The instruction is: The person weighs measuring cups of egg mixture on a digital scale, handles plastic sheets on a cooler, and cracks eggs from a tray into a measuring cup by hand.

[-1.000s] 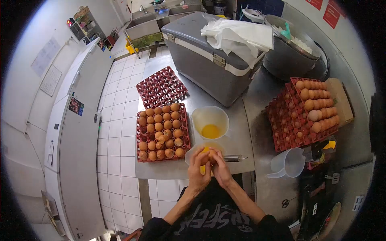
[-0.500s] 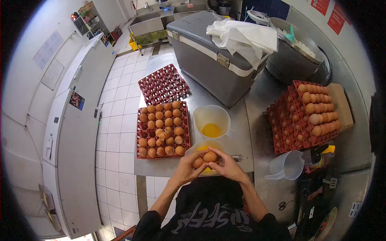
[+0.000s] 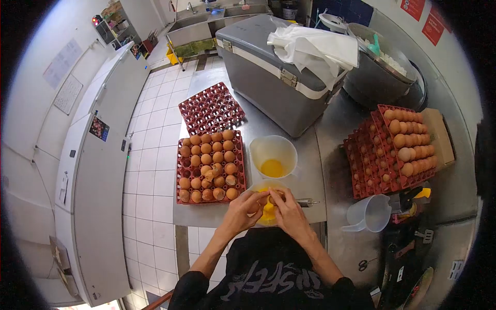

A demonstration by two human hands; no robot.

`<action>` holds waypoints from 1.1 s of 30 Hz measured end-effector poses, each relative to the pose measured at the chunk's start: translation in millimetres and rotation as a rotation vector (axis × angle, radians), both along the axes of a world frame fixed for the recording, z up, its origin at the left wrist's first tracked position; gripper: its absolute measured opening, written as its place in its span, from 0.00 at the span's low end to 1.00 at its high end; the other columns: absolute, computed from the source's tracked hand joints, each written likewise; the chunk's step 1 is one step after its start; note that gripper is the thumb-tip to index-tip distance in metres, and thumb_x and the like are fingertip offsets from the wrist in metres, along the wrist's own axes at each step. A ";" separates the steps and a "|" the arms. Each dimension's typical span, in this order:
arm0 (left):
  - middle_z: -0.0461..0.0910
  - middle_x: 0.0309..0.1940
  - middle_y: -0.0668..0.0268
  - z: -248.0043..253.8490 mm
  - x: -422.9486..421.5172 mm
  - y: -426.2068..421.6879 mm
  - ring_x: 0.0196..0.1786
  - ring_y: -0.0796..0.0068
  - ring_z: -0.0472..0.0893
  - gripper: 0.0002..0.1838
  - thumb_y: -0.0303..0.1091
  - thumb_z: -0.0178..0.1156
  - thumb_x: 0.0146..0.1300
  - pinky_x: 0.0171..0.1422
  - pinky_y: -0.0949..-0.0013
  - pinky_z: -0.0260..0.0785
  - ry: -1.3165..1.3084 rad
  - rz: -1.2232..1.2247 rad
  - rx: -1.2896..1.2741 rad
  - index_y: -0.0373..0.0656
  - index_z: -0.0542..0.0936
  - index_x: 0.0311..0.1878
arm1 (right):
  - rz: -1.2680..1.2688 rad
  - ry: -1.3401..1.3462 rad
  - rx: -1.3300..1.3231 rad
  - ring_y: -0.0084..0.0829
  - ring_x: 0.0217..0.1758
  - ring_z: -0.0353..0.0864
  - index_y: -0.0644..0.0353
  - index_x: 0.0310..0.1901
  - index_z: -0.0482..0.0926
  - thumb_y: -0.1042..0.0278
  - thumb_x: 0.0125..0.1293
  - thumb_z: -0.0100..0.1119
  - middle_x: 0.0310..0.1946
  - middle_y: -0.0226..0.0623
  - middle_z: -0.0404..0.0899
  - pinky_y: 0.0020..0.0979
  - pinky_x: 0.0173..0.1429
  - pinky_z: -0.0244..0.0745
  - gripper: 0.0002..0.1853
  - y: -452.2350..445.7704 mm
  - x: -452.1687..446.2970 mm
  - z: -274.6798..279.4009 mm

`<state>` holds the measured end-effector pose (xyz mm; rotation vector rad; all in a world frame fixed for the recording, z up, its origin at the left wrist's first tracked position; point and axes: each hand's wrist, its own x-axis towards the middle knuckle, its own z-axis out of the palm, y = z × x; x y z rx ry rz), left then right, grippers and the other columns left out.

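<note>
My left hand [image 3: 242,212] and my right hand [image 3: 290,211] meet at the fingertips over a bowl [image 3: 267,219] with yellow egg in it. The fingers of both are curled around egg pieces that they mostly hide. Just beyond the bowl is a translucent jug [image 3: 274,152] with some yellow liquid at its bottom. To the left lies a red tray [image 3: 186,173] with rows of brown eggs and some cracked shells [image 3: 211,173] on top. A metal handle [image 3: 308,203] sticks out to the right of the bowl.
An egg-free red tray [image 3: 212,108] lies behind. A grey cooler [image 3: 274,77] carries white plastic bags [image 3: 315,49]. On the right are stacked egg trays [image 3: 364,150], another translucent jug [image 3: 369,213], scissors [image 3: 367,264] and a large pot [image 3: 380,75].
Two eggs were visible between my hands half a second ago; now my fingertips are pinched together over the bowl and the whole eggs no longer show.
</note>
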<state>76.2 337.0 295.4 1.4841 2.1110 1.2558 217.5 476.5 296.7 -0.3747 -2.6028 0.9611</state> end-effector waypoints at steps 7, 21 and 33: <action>0.82 0.49 0.54 -4.8 1.4 -2.2 0.49 0.54 0.85 0.26 0.25 0.68 0.55 0.54 0.62 0.77 -0.028 0.024 0.068 0.41 0.78 0.60 | 0.045 -0.043 -0.159 0.53 0.61 0.77 0.60 0.70 0.68 0.85 0.60 0.58 0.58 0.53 0.68 0.43 0.62 0.78 0.33 0.4 -3.1 1.1; 0.82 0.47 0.55 -27.1 15.7 -17.2 0.52 0.69 0.84 0.27 0.35 0.74 0.60 0.54 0.68 0.77 -0.606 0.245 0.131 0.39 0.70 0.55 | -0.056 -0.010 -0.714 0.34 0.54 0.84 0.65 0.58 0.69 0.74 0.66 0.67 0.54 0.48 0.79 0.35 0.56 0.82 0.22 -22.3 -12.4 -20.6; 0.84 0.40 0.56 -32.4 -124.0 -75.8 0.43 0.57 0.86 0.24 0.30 0.73 0.57 0.49 0.59 0.77 0.005 0.812 0.160 0.41 0.74 0.54 | -0.005 0.011 -0.571 0.29 0.48 0.82 0.62 0.64 0.73 0.76 0.65 0.62 0.52 0.43 0.79 0.29 0.51 0.80 0.25 -26.9 -27.0 0.6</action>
